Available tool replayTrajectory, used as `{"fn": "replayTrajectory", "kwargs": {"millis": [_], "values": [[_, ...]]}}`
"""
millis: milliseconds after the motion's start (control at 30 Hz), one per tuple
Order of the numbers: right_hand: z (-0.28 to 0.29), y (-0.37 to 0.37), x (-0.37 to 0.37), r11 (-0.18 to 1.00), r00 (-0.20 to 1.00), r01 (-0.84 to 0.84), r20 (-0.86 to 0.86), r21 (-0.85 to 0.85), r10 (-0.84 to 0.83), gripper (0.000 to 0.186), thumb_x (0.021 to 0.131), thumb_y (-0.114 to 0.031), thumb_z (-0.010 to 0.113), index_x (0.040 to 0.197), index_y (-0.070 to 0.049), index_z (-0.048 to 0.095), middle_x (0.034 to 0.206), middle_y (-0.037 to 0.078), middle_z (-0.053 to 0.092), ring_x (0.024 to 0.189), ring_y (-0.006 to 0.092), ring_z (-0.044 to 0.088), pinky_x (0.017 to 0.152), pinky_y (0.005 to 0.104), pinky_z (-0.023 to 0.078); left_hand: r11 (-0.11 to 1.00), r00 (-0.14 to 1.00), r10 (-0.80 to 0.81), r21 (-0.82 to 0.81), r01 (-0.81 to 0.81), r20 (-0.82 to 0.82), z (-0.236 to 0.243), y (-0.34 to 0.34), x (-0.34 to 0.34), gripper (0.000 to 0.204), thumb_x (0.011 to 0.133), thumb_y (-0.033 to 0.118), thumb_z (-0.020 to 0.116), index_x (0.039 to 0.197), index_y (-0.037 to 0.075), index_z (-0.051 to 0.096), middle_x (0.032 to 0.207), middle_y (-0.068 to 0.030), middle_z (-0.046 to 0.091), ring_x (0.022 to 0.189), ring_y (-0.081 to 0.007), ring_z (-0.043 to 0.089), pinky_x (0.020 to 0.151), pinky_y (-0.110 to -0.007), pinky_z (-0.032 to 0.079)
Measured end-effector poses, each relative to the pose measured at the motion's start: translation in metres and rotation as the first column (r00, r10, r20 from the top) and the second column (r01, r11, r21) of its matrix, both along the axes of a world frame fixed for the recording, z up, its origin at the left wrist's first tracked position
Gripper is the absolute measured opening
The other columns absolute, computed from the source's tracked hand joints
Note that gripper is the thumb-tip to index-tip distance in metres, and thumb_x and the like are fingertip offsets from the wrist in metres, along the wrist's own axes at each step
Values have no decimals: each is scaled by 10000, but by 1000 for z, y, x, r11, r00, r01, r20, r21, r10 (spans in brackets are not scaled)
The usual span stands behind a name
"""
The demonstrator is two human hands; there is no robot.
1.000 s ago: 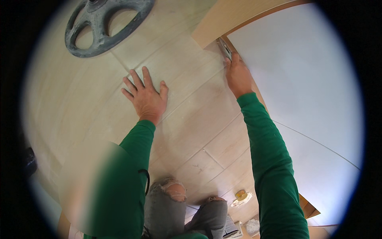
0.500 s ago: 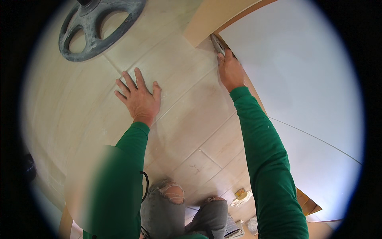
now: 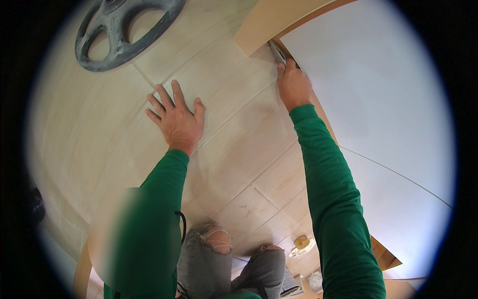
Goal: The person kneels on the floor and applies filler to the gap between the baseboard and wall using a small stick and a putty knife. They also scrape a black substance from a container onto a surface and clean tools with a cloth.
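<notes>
My left hand (image 3: 180, 122) lies flat on the pale wood-look tiled floor (image 3: 239, 149), its fingers spread and nothing in it. To the right, my right hand (image 3: 295, 85) is closed around a slim grey metal tool (image 3: 278, 53) that looks like a utility knife. Its far end points into the corner where a tan upright panel (image 3: 259, 37) meets the brown edge (image 3: 318, 107) of a large white board (image 3: 378, 89). The tip is hard to make out there. My right fingers rest close against that brown edge.
A dusty grey spoked wheel-shaped base (image 3: 117, 47) stands at the far left. Near my bent knees (image 3: 219, 244) are a yellowish round roll (image 3: 301, 242) and some small items by the lower edge. A seam crosses the white board at right.
My right hand and the grey tool have shifted slightly to the right in the picture, as has the panel with them. My left hand stays planted on the floor.
</notes>
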State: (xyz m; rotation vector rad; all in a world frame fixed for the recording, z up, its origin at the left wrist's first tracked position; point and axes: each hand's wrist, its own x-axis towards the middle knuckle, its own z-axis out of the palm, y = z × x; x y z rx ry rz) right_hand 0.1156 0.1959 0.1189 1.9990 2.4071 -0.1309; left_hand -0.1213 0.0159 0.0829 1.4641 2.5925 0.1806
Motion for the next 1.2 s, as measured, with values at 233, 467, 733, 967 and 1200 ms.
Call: {"fn": "replayTrajectory", "kwargs": {"millis": [233,467,733,967,1200], "values": [[4,1,4,999,998,-21,-52,-29,20,324,1092,-316,522,1262,-45,571,999,252,739,926,475,713,822,581,564,999,999,-11,46,12,-34,3,0,2,821,1013,523,523,1666,74,305,1721,-303,182,1569,-574,114,1238,-718,62],[48,-166,41,988,956,68,-274,-136,-104,392,1101,-280,539,1375,0,568,1147,262,697,988,461,679,821,553,547,996,1000,-6,95,3,31,16,-9,-13,825,999,498,556,1653,49,327,1719,-308,180,1568,-581,104,1233,-730,60],[326,-569,147,590,793,404,-54,-699,-607,447,1078,-419,549,1378,-94,610,1268,297,668,1193,462,629,1040,536,469,979,944,-200,26,200,263,44,3,8,910,961,590,589,1674,99,305,1738,-287,137,1596,-534,70,1247,-719,93],[466,-601,114,675,692,597,-146,-434,-706,347,1071,-296,580,1251,-4,627,1246,313,646,1203,491,594,960,563,490,823,785,80,-484,295,614,118,-97,-114,831,973,593,581,1600,83,390,1564,-268,463,1434,-468,437,1134,-678,369],[450,-607,151,766,659,607,-404,-212,-634,466,1043,-235,656,1446,-15,576,1450,253,582,1217,500,595,1126,620,405,689,626,61,-487,537,777,211,-145,0,722,987,479,599,1518,13,449,1441,-269,546,1302,-435,534,1049,-618,457]]}}
